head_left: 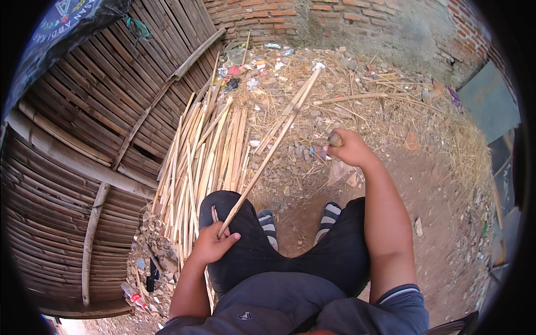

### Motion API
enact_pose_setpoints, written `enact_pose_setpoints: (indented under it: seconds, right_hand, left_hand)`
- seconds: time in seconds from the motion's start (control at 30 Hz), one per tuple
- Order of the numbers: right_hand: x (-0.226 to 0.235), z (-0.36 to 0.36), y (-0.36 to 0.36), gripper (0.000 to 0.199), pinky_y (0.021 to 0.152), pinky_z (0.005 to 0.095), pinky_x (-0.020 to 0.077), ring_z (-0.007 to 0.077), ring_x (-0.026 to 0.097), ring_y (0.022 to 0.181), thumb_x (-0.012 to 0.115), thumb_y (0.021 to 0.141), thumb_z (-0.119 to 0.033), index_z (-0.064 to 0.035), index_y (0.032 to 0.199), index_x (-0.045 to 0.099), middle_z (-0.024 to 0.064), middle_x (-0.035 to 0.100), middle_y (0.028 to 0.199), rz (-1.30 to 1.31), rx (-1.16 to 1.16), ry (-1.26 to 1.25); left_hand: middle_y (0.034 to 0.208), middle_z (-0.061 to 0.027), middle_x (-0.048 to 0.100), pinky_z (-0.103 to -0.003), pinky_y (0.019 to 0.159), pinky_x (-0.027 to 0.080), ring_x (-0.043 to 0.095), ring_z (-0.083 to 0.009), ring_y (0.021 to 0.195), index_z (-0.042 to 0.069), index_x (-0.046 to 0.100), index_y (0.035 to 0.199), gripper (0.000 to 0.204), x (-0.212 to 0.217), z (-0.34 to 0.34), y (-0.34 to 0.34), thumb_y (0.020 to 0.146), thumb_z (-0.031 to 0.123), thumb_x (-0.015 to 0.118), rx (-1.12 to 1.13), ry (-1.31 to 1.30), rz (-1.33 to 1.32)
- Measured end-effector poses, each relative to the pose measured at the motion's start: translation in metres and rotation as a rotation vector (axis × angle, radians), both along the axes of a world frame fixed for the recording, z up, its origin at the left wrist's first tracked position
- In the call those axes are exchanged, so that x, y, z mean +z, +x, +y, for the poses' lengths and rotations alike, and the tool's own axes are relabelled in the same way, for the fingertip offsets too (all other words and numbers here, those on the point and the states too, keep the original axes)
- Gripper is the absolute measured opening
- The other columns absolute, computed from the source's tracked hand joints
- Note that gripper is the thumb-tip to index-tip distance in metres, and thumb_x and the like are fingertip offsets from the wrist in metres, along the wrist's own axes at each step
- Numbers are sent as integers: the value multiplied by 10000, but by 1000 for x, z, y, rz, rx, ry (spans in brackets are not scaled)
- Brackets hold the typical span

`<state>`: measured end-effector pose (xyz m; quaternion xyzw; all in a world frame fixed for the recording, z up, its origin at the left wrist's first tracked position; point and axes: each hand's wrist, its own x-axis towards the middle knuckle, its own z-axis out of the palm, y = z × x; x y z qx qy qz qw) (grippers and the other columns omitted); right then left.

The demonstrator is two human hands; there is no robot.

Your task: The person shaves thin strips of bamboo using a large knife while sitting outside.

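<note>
My left hand (212, 241) rests on my left knee and grips the near end of a long bamboo strip (272, 149). The strip slants up and to the right, its far end out over the littered ground. My right hand (345, 147) is stretched forward and closed around the handle of a tool (334, 139); its blade (319, 154) is barely visible to the left below the fist. A gap separates the right hand from the strip. I sit with dark trousers and striped sandals (330, 213) on bare earth.
A pile of split bamboo strips (209, 151) lies on the ground to my left. A woven bamboo wall (106, 139) runs along the left side. A brick wall (357, 19) stands ahead, with dry straw and rubbish (251, 61) at its foot.
</note>
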<state>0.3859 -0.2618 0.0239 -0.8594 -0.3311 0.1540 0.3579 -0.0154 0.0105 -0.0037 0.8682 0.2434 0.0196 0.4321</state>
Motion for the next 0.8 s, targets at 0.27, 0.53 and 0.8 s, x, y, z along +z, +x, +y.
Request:
enact_pose_setpoints:
  seconds: [0.27, 0.53, 0.8]
  right_hand:
    - [4, 23, -40, 436, 878, 479, 553, 385, 722, 1002, 836, 852, -359, -46, 1134, 725, 198, 748, 1042, -78, 318, -125]
    - [22, 44, -80, 435, 895, 488, 554, 404, 714, 1030, 836, 841, -392, -69, 1106, 715, 199, 744, 1041, -129, 592, -236]
    - [-5, 4, -1, 461, 898, 476, 551, 408, 712, 1016, 840, 846, -341, -41, 1172, 711, 235, 732, 1055, -40, -89, 3]
  left_hand:
    - [673, 45, 533, -277, 551, 404, 471, -59, 621, 73, 592, 834, 304, 5, -1, 1, 920, 218, 845, 21, -41, 18]
    - [621, 23, 546, -299, 526, 413, 484, -75, 573, 60, 605, 812, 345, -3, 1, -3, 916, 267, 859, 4, -9, -21]
    - [639, 23, 552, -292, 537, 419, 490, -77, 585, 56, 605, 828, 334, 3, -1, 3, 913, 258, 858, -7, -22, 14]
